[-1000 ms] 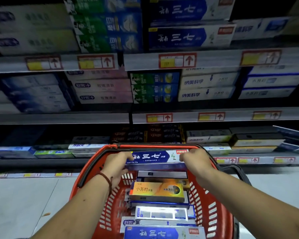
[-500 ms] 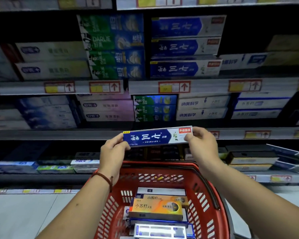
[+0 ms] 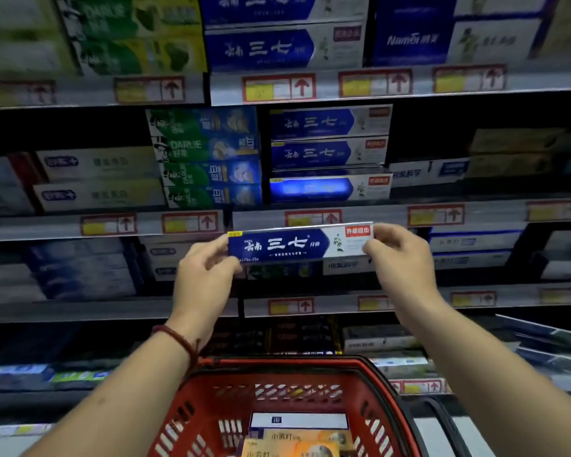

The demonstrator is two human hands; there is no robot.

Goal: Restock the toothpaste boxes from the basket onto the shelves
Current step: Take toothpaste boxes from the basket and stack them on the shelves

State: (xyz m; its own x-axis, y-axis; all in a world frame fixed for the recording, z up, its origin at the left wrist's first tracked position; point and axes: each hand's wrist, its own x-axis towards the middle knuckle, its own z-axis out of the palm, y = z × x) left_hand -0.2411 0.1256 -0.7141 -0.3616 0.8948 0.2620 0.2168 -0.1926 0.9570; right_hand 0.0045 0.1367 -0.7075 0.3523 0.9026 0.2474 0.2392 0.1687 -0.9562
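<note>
A blue and white toothpaste box [image 3: 297, 243] is held level in front of the shelves. My left hand [image 3: 205, 275] pinches its left end and my right hand [image 3: 399, 258] pinches its right end. Just above it, a stack of three matching blue boxes [image 3: 328, 155] stands on a shelf [image 3: 376, 212]. Below my arms sits the red basket [image 3: 185, 410], with a white box and orange boxes [image 3: 297, 437] still inside.
Green Darlie boxes [image 3: 208, 159] are stacked left of the blue stack. White boxes [image 3: 96, 179] lie further left. More blue boxes [image 3: 277, 44] fill the shelf above. A dark gap opens right of the blue stack. Lower shelves hold mixed boxes.
Both hands have lifted the blue box out of the basket and raised it up toward the shelf with the matching stack. The view has tilted upward.
</note>
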